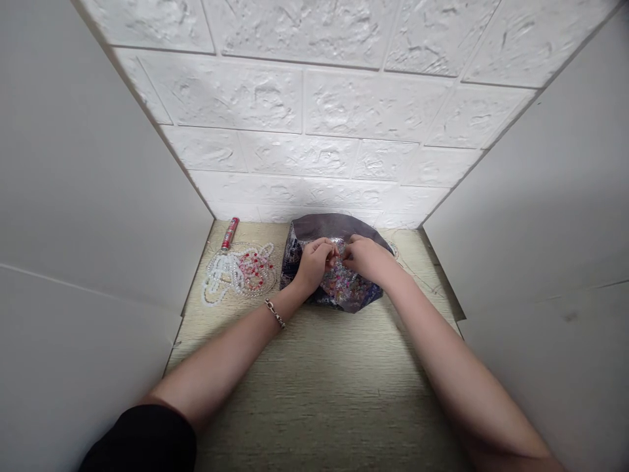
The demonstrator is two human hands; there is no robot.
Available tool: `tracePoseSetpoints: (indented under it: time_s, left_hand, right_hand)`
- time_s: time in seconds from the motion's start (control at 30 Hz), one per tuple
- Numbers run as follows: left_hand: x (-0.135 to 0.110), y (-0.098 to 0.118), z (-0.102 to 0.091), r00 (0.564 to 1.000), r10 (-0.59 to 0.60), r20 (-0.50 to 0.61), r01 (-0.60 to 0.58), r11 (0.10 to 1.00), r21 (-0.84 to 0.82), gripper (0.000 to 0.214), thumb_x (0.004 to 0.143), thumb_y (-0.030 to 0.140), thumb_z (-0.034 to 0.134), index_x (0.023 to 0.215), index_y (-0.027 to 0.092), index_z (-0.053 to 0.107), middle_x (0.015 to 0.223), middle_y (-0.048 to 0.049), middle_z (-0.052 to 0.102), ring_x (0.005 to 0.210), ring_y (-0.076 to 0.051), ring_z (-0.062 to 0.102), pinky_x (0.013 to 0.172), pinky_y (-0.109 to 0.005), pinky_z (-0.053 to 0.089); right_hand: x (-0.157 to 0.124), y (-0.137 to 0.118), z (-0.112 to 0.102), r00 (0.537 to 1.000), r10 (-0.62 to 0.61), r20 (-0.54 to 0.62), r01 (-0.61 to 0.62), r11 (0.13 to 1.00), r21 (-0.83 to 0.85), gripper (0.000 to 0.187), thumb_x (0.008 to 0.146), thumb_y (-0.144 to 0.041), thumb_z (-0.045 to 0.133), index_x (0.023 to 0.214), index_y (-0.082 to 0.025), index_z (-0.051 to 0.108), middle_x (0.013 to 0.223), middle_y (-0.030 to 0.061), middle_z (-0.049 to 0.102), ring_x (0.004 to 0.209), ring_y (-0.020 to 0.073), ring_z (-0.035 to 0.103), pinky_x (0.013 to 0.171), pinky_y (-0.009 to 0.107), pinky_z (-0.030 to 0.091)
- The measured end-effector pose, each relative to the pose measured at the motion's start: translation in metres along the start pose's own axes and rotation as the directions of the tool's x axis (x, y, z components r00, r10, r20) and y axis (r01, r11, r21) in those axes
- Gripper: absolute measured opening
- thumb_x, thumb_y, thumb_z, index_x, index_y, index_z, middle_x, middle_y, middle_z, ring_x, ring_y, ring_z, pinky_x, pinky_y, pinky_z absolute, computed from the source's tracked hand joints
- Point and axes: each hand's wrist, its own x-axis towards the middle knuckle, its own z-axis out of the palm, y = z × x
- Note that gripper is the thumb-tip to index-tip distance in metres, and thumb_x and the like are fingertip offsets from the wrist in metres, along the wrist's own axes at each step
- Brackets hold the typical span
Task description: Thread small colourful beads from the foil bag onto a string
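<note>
A dark bag (324, 226) lies open at the back of the table, its inside filled with small multicoloured beads (343, 285). Over those beads my left hand (317, 259) is closed in a pinch, thumb and fingertips together. Close beside it on the right, my right hand (366, 255) also pinches, fingertips pointing toward the left ones. Whatever sits between the fingers of either hand is too small to make out. The hands are near each other above the bag's opening.
Left of the bag lies a heap of white, clear and red bead strings (240, 272). A small red tube (230, 233) lies behind it. Thin thread or wire (422, 275) trails at the right. A white brick-patterned wall (304, 157) and grey side panels (540, 196) enclose the wooden tabletop (314, 387).
</note>
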Motion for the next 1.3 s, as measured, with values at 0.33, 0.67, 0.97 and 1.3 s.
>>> tracePoseSetpoints:
  time_s: [0.33, 0.67, 0.97, 1.3]
  left_hand:
    - [-0.0002, 0.0032, 0.004, 0.992, 0.063, -0.113, -0.04, 0.98, 0.195, 0.013, 0.068, 0.027, 0.048, 0.064, 0.016, 0.051, 0.049, 0.0052, 0.043, 0.039, -0.004, 0.033, 0.04, -0.019, 0.026]
    - [-0.0006, 0.0023, 0.0033, 0.984, 0.143, -0.11, -0.105, 0.95, 0.295, 0.02, 0.067, 0.032, 0.052, 0.073, 0.015, 0.061, 0.058, 0.0003, 0.057, 0.061, -0.011, 0.051, 0.057, -0.023, 0.039]
    - [-0.0022, 0.004, 0.0036, 0.986, 0.143, -0.081, -0.117, 0.956, 0.268, 0.02, 0.067, 0.031, 0.053, 0.075, 0.016, 0.063, 0.065, -0.001, 0.061, 0.066, -0.011, 0.054, 0.058, -0.023, 0.041]
    - [-0.0016, 0.0035, 0.0038, 0.988, 0.139, -0.072, -0.118, 0.963, 0.242, 0.021, 0.067, 0.03, 0.054, 0.077, 0.015, 0.064, 0.062, -0.0006, 0.061, 0.064, -0.011, 0.053, 0.058, -0.022, 0.041]
  right_hand:
    - [0.0086, 0.0083, -0.0056, 0.985, 0.147, -0.089, -0.019, 0.608, 0.794, 0.012, 0.071, -0.027, 0.047, 0.076, -0.018, 0.053, 0.072, 0.0001, 0.054, 0.067, 0.0103, 0.049, 0.064, 0.026, 0.04]
    - [0.0045, 0.0054, -0.0034, 0.986, 0.073, 0.148, -0.135, -0.162, 0.977, 0.019, 0.062, -0.021, 0.061, 0.078, -0.018, 0.052, 0.071, -0.0019, 0.055, 0.069, 0.0069, 0.053, 0.073, 0.023, 0.043]
    - [0.0061, 0.0044, 0.0014, 0.985, 0.044, 0.167, -0.15, -0.256, 0.955, 0.019, 0.062, -0.021, 0.063, 0.079, -0.017, 0.056, 0.07, -0.0014, 0.055, 0.067, 0.0057, 0.053, 0.068, 0.019, 0.043]
    - [0.0057, 0.0017, 0.0019, 0.99, 0.032, 0.139, -0.123, -0.302, 0.945, 0.017, 0.062, -0.017, 0.063, 0.077, -0.016, 0.056, 0.07, -0.002, 0.056, 0.068, 0.0064, 0.054, 0.072, 0.021, 0.044]
